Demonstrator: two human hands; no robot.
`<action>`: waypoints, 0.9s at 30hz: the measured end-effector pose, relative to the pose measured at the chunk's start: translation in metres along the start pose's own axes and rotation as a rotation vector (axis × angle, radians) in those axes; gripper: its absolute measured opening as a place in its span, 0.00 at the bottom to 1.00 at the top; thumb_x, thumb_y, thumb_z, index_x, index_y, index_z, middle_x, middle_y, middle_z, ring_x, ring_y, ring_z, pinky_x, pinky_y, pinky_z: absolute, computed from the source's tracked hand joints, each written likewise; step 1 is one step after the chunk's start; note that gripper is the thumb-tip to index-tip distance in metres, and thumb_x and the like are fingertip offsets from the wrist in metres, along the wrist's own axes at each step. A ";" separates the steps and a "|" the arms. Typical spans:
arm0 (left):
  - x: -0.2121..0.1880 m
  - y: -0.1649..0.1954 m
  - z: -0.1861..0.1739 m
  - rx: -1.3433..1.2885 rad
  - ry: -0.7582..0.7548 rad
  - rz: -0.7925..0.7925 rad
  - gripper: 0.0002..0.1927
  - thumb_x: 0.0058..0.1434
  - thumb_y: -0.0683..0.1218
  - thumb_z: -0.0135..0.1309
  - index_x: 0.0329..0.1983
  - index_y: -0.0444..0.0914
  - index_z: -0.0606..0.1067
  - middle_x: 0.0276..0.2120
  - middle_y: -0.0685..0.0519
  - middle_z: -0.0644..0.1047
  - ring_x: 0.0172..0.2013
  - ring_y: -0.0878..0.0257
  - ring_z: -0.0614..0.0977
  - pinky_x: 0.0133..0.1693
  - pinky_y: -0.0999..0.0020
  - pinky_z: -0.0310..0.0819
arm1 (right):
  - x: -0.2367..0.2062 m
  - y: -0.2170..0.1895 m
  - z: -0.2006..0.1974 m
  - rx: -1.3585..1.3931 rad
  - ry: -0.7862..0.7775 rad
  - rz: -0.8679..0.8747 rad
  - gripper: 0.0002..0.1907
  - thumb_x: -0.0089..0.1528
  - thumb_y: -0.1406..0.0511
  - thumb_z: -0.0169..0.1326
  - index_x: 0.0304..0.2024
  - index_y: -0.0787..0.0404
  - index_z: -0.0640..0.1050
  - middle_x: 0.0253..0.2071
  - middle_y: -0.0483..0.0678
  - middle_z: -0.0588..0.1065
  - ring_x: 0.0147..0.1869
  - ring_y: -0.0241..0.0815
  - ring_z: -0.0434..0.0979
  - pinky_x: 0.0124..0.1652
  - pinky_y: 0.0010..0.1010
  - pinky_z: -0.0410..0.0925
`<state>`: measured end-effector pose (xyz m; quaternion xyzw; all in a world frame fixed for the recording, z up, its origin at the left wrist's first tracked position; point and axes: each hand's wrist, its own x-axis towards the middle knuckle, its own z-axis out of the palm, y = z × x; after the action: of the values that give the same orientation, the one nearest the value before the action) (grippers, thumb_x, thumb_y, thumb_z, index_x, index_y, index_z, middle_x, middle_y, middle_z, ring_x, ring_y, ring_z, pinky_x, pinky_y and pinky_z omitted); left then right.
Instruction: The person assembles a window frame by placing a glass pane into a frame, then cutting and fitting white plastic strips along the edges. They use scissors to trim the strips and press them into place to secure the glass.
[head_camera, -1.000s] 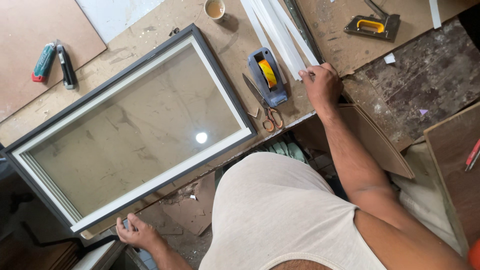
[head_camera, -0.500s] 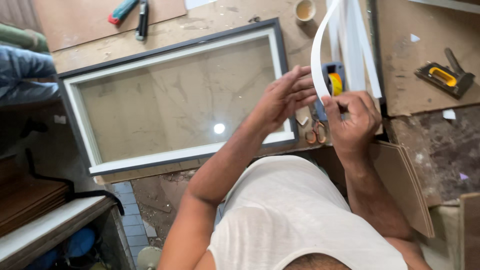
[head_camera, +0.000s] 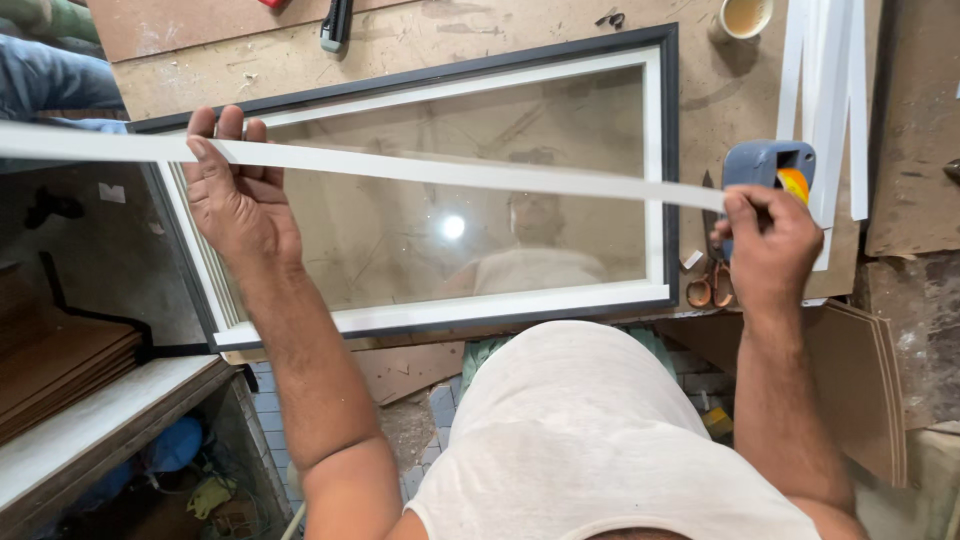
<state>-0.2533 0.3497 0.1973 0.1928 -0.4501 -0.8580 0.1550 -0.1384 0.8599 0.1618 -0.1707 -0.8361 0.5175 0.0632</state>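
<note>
— Firstly, where does the white strip lie relative to the hands?

— Held above the glazed frame, running nearly the frame's full length and on past its left end. The left hand has it over the frame's far-left corner; the right hand has its other end just off the frame's right edge.

— State of the fingers?

— Left: fingers extended upward behind the strip, thumb pressed across its front — a light pinch, hand mostly spread. Right: closed into a loose fist, the strip's end gripped between thumb and forefinger.

— Anything touching or beside the right hand?

— A blue tape dispenser sits just behind it on the bench; contact cannot be determined. Scissors with orange handles lie beneath the fist, at the frame's near-right corner.

— Other items?

— More white strips lie bundled at the bench's far-right; a cup stands near the far edge beside them. The glass reflects a person's torso.
</note>
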 end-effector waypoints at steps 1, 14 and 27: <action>0.011 -0.004 -0.020 0.136 0.048 0.015 0.17 0.72 0.51 0.53 0.56 0.36 0.77 0.46 0.45 0.86 0.45 0.57 0.90 0.47 0.63 0.89 | 0.017 0.006 0.018 -0.039 -0.013 -0.010 0.02 0.73 0.72 0.58 0.48 0.67 0.80 0.40 0.48 0.78 0.38 0.33 0.80 0.36 0.22 0.76; 0.104 -0.084 -0.120 1.305 0.270 0.100 0.20 0.67 0.60 0.60 0.33 0.40 0.78 0.22 0.59 0.80 0.23 0.72 0.81 0.25 0.72 0.75 | 0.172 0.062 0.155 -0.409 0.248 -0.378 0.10 0.70 0.64 0.67 0.45 0.60 0.78 0.39 0.40 0.70 0.39 0.33 0.73 0.42 0.34 0.74; 0.069 -0.104 -0.115 1.512 0.125 0.482 0.14 0.70 0.55 0.63 0.48 0.43 0.78 0.30 0.60 0.73 0.27 0.69 0.75 0.31 0.66 0.72 | 0.158 0.057 0.158 -0.462 0.294 -0.643 0.06 0.72 0.65 0.62 0.45 0.62 0.83 0.44 0.47 0.71 0.44 0.41 0.75 0.40 0.34 0.74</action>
<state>-0.2694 0.2938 0.0377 0.1910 -0.9301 -0.2506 0.1886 -0.3181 0.8055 0.0280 0.0174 -0.9229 0.2406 0.3001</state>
